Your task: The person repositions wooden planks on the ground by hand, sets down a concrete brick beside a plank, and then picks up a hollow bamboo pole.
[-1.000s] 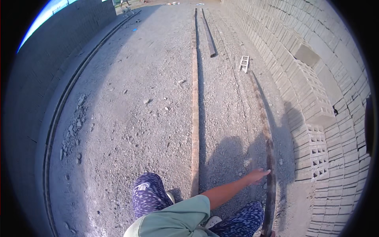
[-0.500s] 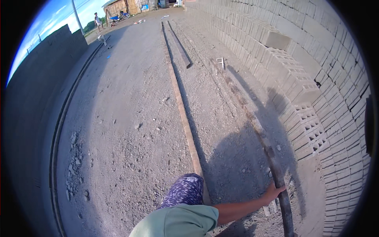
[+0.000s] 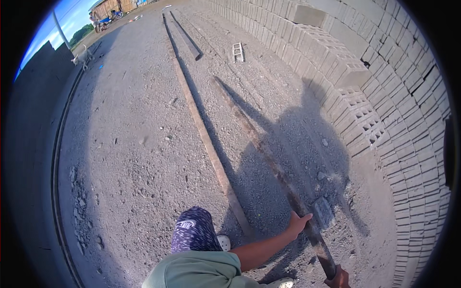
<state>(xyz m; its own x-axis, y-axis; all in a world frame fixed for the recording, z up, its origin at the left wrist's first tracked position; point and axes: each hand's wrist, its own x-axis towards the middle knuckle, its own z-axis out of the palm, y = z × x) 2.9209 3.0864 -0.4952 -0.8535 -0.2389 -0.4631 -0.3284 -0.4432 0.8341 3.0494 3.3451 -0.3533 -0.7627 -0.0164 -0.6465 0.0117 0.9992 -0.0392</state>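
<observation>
Swung leftward, away from the pale, ladder-shaped concrete block [image 3: 237,52], one long, brown-mottled pole [image 3: 261,144] slants over grey gravel [image 3: 144,182]; left hand [image 3: 297,224] grasps its shaft; right hand [image 3: 339,278] clenches its near end.

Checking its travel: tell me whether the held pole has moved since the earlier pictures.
Yes: the held pole has swung left. Its far end, close beside the hollow block earlier, now lies left of it, nearer the long plank.
</observation>
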